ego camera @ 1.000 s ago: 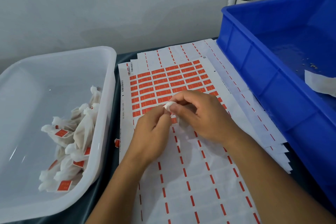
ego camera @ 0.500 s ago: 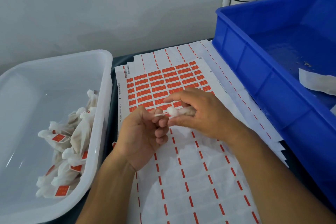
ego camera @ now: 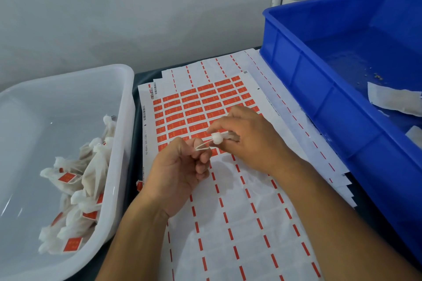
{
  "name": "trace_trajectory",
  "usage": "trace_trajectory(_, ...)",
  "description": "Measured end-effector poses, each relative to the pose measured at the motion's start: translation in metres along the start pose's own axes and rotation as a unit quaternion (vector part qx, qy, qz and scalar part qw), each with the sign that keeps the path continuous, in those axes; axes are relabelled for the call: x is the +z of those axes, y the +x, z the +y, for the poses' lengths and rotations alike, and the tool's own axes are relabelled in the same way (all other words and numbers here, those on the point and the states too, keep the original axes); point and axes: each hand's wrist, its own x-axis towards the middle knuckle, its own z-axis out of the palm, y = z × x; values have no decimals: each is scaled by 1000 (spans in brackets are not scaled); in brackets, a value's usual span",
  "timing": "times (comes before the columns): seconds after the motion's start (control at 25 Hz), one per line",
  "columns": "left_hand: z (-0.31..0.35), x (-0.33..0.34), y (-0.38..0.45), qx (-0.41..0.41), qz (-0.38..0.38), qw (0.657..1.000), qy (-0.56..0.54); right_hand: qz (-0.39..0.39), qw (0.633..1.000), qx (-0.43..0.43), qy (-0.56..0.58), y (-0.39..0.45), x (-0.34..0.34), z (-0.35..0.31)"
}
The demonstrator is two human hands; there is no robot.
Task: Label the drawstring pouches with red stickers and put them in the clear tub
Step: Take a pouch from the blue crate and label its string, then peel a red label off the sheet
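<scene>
Over the sticker sheet (ego camera: 205,107), right hand (ego camera: 249,139) grips an unlabelled pouch (ego camera: 222,137), left hand (ego camera: 180,166) pinches its drawstring (ego camera: 203,145); several labelled pouches (ego camera: 75,189) already lie in the clear tub (ego camera: 123,121), more apparently waiting in the blue crate (ego camera: 319,89).

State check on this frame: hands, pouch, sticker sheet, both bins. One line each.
Left hand: pinches the drawstring, pulled taut.
Right hand: holds the pouch, neck cinched, no sticker visible.
Sticker sheet: partly used, lower rows peeled.
Clear tub: holds a pile of labelled pouches.
Blue bin: a few unlabelled pouches left.
</scene>
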Motion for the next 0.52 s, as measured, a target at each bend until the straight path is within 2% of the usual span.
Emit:
trace_trajectory(0.28, 3, 1, -3, 33, -11, 998, -54, 12, 1000, 8, 15, 0, 6, -2)
trace_trajectory(0.36, 3, 4, -6, 51, -17, 998, -41, 20, 1000, 5, 20, 1, 9, -3)
trace_trajectory(0.44, 3, 6, -6, 68, 10, 998, 12, 15, 999, 8, 31, 1, 9, -2)
trace_trajectory(0.52, 2, 5, -4, 97, 72, 991, 65, -31, 997, 27, 61, -2, 6, -1)
